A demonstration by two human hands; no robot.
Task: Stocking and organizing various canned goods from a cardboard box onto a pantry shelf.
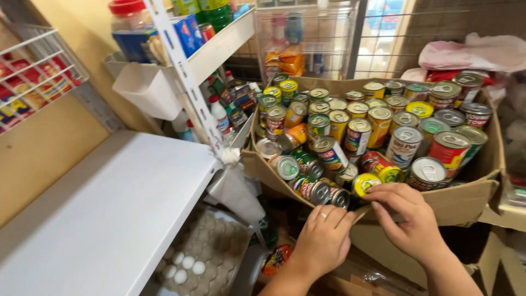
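A large cardboard box (466, 200) stands at the right, packed with several tin cans, some upright, some lying on their sides. My left hand (323, 238), a ring on one finger, rests with fingers together on the box's near edge, just under a silver-topped can (338, 197). My right hand (408, 216) reaches over the same edge, its fingertips touching a yellow-lidded can (366, 183) lying at the front. Neither hand has lifted anything.
A white shelf board (109, 214) runs along the left, with a tray of white eggs (189, 266) below it. An upper shelf (219, 46) holds jars and packets. A wire basket (33, 71) hangs at far left. Bottles stand behind the white upright.
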